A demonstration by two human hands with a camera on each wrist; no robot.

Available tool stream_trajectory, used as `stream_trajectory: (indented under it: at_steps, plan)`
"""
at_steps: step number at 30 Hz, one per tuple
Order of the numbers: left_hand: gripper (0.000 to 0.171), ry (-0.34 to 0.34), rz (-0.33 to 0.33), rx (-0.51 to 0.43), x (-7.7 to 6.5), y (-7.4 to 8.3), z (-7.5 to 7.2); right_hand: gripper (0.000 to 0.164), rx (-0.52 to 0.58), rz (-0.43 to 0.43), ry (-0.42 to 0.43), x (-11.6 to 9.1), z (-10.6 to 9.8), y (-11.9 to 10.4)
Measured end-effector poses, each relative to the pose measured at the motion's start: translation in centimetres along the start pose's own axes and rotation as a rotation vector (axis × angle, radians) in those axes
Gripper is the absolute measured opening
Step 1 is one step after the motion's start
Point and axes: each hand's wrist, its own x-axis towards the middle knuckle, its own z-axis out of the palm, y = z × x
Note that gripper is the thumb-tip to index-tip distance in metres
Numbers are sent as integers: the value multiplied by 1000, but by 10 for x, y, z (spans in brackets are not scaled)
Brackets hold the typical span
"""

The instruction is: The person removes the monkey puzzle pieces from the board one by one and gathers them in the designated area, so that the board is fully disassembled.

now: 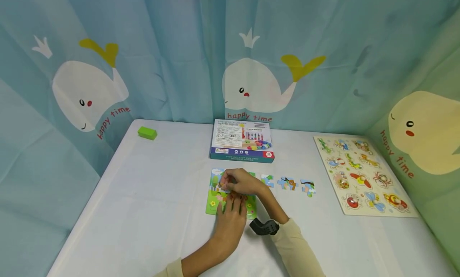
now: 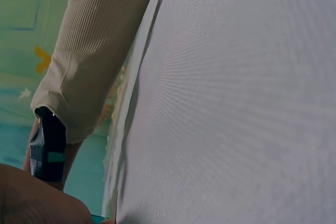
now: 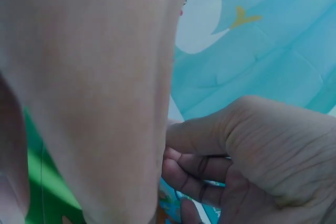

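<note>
On the table lies a puzzle board (image 1: pixel 213 209) with a green lower part and a blue top, partly covered by both hands. My left hand (image 1: pixel 231 219) rests on its lower half, fingers stretched forward and slightly spread. Over the upper half, my right hand (image 1: pixel 242 182) bends its thumb and fingers together around a small puzzle piece, mostly hidden by the fingers. In the right wrist view, the left hand blocks the right hand's fingertips (image 3: pixel 176 140). Three loose pieces lie in a row right of the board: a blue-green piece (image 1: pixel 267 180), a squirrel piece (image 1: pixel 288 184) and a branch piece (image 1: pixel 308 186).
Behind the board lies a flat toy box (image 1: pixel 242 141). A green block (image 1: pixel 147 133) sits near the back left corner. A wooden peg board with bugs and animals (image 1: pixel 364 175) lies at the right. Whale-print curtains (image 1: pixel 179 69) surround the white table (image 1: pixel 143 213).
</note>
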Motion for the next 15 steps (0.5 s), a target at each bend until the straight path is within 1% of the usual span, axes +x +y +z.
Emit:
stream_trajectory:
  at_steps: [5, 9, 11, 15]
  plan:
    - [65, 5, -5, -18, 0, 0, 0, 7, 11, -44, 2, -1, 1, 2]
    - [66, 12, -7, -21, 1, 0, 0, 6, -5, -52, 6, 0, 1, 4]
    - [64, 26, -6, -16, 0, 0, 1, 6, -25, -46, 11, 1, 2, 5]
    - [56, 81, -10, 19, 0, 1, 5, 6, -59, -39, 16, 4, 3, 6]
